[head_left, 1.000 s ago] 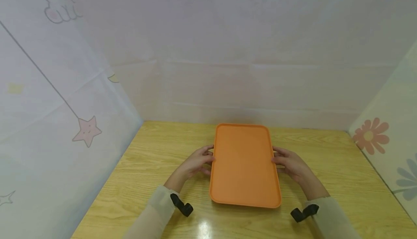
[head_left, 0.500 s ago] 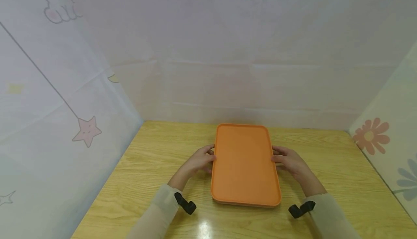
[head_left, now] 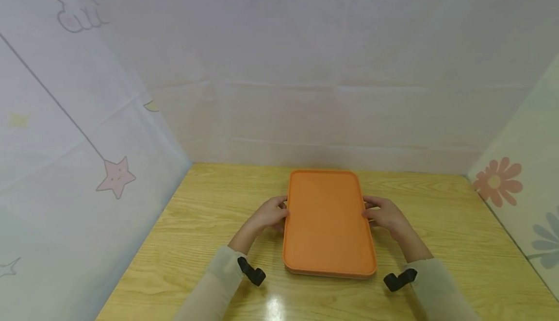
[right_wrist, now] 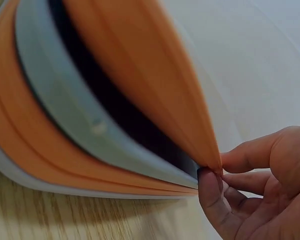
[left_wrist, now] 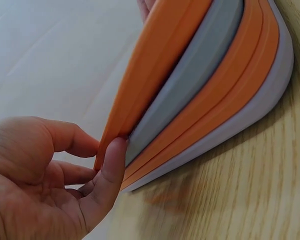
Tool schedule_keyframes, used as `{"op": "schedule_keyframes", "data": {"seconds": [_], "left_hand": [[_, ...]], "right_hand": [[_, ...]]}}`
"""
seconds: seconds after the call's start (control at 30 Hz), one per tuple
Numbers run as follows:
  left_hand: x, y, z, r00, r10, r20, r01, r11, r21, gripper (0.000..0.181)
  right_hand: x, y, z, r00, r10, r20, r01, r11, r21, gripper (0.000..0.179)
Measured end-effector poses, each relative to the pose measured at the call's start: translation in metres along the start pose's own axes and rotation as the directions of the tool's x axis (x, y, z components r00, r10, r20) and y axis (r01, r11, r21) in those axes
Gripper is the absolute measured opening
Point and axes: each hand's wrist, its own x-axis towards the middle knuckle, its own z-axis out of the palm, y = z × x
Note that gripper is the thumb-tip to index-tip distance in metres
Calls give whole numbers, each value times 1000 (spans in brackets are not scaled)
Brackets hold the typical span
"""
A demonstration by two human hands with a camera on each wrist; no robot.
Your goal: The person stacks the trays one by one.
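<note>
An orange tray [head_left: 329, 221] lies on top of a stack on the wooden table, one short side toward me. At its left edge my left hand [head_left: 270, 214] pinches the rim between thumb and fingers. My right hand [head_left: 386, 215] grips the opposite edge in the same way. Beneath the top tray, the left wrist view shows a grey-blue tray [left_wrist: 200, 55], then orange rims [left_wrist: 225, 100] and a pale lilac tray [left_wrist: 276, 82] against the wood. A dark gap separates the top tray from the grey-blue tray [right_wrist: 50, 85] in the right wrist view.
Wooden tabletop [head_left: 196, 214] surrounds the stack. A pale fabric wall [head_left: 279, 92] stands behind it, with printed side walls left and right. Black wrist mounts [head_left: 252, 271] sit on both cuffs.
The top tray has come down a little and sits flatter over the stack, its far edge slightly nearer me. Both hands keep their hold; the forearms have drawn slightly inward.
</note>
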Motion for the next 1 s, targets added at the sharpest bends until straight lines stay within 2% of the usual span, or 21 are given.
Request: {"op": "schedule_keyframes", "data": {"seconds": [0.13, 0.37, 0.67, 1.0], "left_hand": [[3, -1, 1, 1000, 0, -1, 0, 999, 37, 65], [1, 1, 3, 998, 54, -12, -51, 985, 166, 63], [1, -7, 5, 997, 77, -14, -74, 981, 178, 62], [0, -7, 3, 993, 114, -24, -102, 953, 284, 59]], "right_hand": [[1, 0, 2, 1000, 0, -26, -1, 999, -33, 61], [1, 3, 3, 998, 22, -65, -27, 996, -87, 58], [-2, 11, 4, 999, 22, -36, -24, 997, -76, 59], [2, 14, 7, 998, 6, -68, -13, 994, -105, 57]]}}
